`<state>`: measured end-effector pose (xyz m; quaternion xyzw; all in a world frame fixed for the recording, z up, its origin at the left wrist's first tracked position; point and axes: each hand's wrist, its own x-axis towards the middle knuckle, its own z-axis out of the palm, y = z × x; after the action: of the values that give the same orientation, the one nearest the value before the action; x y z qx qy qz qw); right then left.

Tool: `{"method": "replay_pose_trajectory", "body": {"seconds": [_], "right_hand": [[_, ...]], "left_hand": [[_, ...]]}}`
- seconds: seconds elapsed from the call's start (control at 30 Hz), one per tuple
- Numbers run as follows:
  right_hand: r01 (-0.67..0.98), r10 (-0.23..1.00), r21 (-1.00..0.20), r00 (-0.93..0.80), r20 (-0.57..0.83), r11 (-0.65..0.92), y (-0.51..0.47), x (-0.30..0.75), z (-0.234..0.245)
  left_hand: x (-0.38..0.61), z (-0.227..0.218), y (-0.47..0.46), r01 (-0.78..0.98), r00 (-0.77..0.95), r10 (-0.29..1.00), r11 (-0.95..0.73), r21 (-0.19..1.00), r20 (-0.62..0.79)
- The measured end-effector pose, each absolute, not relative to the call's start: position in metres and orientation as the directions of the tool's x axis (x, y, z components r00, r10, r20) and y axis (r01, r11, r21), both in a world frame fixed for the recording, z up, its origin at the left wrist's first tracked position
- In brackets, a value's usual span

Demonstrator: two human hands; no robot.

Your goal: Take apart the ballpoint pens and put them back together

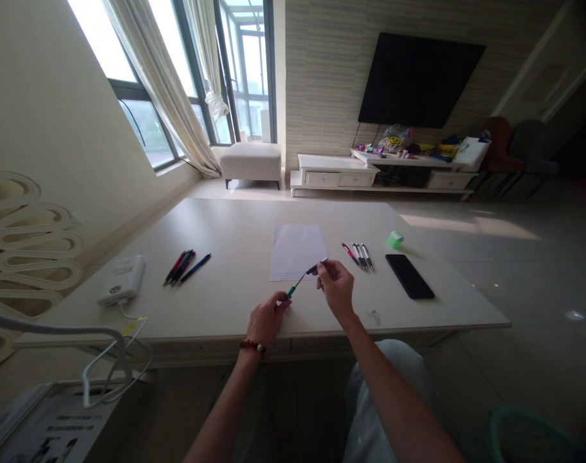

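My left hand [267, 319] and my right hand [337, 287] hold a slim pen [303, 279] between them above the front of the white table [235, 212]. The left fingers pinch its green lower end; the right fingers pinch its dark upper end. The pen slants up to the right, just over the near edge of a white sheet of paper [295, 249]. A bead bracelet is on my left wrist.
Several pens [184, 267] lie to the left, three pens [359, 255] to the right of the paper. A black phone [409, 276], a green tape roll [395, 239] and a white box with a cable [121, 280] also rest on the table.
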<state>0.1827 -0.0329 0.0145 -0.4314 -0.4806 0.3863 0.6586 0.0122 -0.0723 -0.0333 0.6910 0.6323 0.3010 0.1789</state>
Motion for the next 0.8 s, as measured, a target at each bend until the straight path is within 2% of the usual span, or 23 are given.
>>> {"method": "replay_pose_trajectory", "body": {"seconds": [0.37,0.6,0.8], "right_hand": [[-0.042,0.921,-0.941,0.224,0.318,0.335,-0.033,0.181,0.017],[0.119,0.952,-0.945,-0.053,0.301,0.306,-0.036,0.175,0.006],[0.142,0.947,-0.937,-0.065,0.314,0.320,-0.036,0.170,-0.001]], "left_hand": [[0.012,-0.034,-0.072,0.759,0.029,0.979,-0.152,0.633,0.200],[0.012,-0.034,-0.072,0.776,0.028,0.982,-0.140,0.615,0.188],[0.012,-0.031,-0.073,0.774,0.039,0.983,-0.142,0.617,0.178]]}}
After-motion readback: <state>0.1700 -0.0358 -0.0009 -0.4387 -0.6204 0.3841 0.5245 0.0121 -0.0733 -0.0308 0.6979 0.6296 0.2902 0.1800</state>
